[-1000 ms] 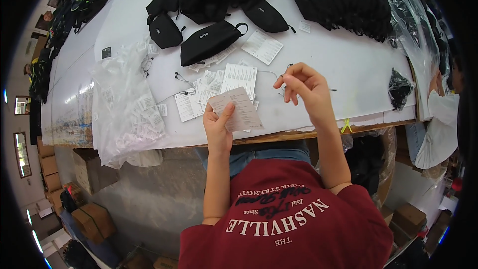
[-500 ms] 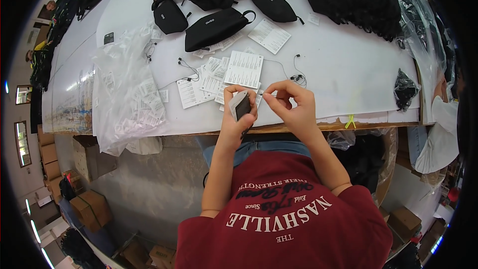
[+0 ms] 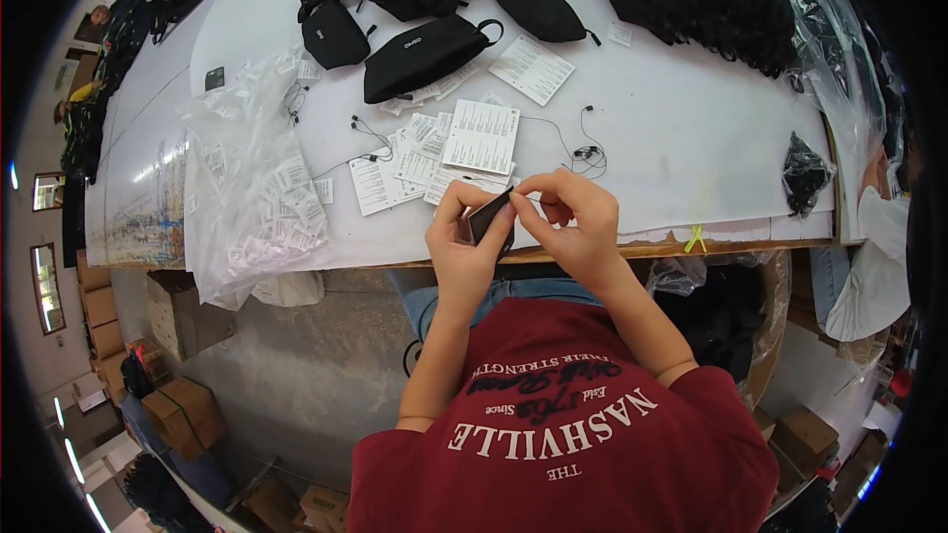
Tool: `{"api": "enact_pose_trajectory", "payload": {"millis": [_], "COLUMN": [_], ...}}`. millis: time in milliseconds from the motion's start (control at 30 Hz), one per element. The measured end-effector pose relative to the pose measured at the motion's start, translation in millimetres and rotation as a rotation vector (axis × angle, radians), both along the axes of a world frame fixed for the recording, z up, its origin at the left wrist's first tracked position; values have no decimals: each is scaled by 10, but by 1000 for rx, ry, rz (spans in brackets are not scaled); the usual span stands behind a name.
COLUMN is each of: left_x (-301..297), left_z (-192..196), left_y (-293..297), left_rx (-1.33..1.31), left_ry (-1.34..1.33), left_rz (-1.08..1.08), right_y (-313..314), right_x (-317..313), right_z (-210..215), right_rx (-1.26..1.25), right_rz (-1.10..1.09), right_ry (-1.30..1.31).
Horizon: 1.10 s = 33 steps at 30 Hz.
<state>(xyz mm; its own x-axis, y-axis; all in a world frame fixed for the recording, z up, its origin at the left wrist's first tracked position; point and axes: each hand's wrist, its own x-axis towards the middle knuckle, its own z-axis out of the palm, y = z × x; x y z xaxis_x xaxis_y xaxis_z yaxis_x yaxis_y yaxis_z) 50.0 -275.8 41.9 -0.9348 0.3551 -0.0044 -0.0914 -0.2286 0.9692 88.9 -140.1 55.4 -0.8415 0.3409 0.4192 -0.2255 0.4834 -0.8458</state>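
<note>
Left hand (image 3: 462,242) clamps a dark card (image 3: 485,221), tilted, seemingly to steady it; right hand (image 3: 583,222) meets its upper corner, thumb and finger pinched together, on what exactly I can't tell! Just beyond both hands, printed tags (image 3: 482,138) overlap on the white tabletop (image 3: 701,168), presumably for easy reach. Farther out, black pouches (image 3: 423,59) heap up; well left of the left hand, cartons (image 3: 185,417) stand on the floor (image 3: 316,355).

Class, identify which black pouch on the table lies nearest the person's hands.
The pouch with a loop at its right end; the other pouches lie farther from the left hand and right hand.
</note>
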Motion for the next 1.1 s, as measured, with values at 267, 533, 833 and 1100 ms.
{"api": "enact_pose_trajectory", "payload": {"millis": [267, 533, 833, 1100], "left_x": [-49, -126, -208, -306], "left_z": [-6, -92, -82, -20], "left_y": [-12, -9, -45, 191], "left_rx": [-101, 22, -55, -8], "left_ry": [286, -146, -131, -16], "left_rz": [10, -233, -367, -264], "right_y": [152, 238, 369, 420], "right_x": [0, 46, 92, 110], "right_z": [-13, 44, 1, -146], "right_rx": [-442, -303, -322, -745], "right_rz": [179, 243, 354, 470], "right_ry": [-239, -246, -335, -412]}}
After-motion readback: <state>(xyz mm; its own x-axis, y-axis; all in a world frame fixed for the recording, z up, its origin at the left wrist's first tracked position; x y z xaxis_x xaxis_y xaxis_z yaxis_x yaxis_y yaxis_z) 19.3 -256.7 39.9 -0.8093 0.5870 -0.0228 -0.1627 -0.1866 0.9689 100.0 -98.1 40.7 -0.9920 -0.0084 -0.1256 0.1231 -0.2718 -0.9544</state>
